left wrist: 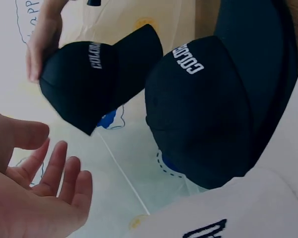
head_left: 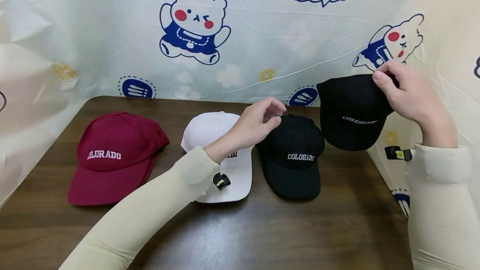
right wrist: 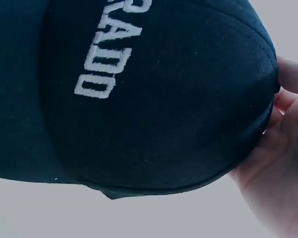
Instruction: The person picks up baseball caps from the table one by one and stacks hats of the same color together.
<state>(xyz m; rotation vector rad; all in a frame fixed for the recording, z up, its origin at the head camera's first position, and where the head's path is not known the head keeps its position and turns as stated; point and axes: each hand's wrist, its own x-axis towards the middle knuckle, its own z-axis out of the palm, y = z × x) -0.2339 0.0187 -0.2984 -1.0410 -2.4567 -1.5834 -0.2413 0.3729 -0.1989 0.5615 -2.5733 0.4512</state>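
Observation:
My right hand [head_left: 414, 93] pinches the crown of a black baseball cap [head_left: 352, 107] and holds it up in the air, brim downward, at the right side of the table. In the right wrist view the cap's crown [right wrist: 164, 99] fills most of the picture, with the thumb and fingers at its top. My left hand [head_left: 258, 122] hovers with relaxed, slightly bent fingers and holds nothing. It is above the white cap [head_left: 232, 182] and next to the second black cap [head_left: 296, 153], which lies on the table. The left wrist view shows that hand [left wrist: 39, 183] apart from both black caps.
A dark red cap [head_left: 112, 157] lies at the left of the brown wooden table [head_left: 210, 236], brim toward me. Behind the table hangs a pale sheet [head_left: 255, 36] printed with cartoon bears, which also runs along both sides.

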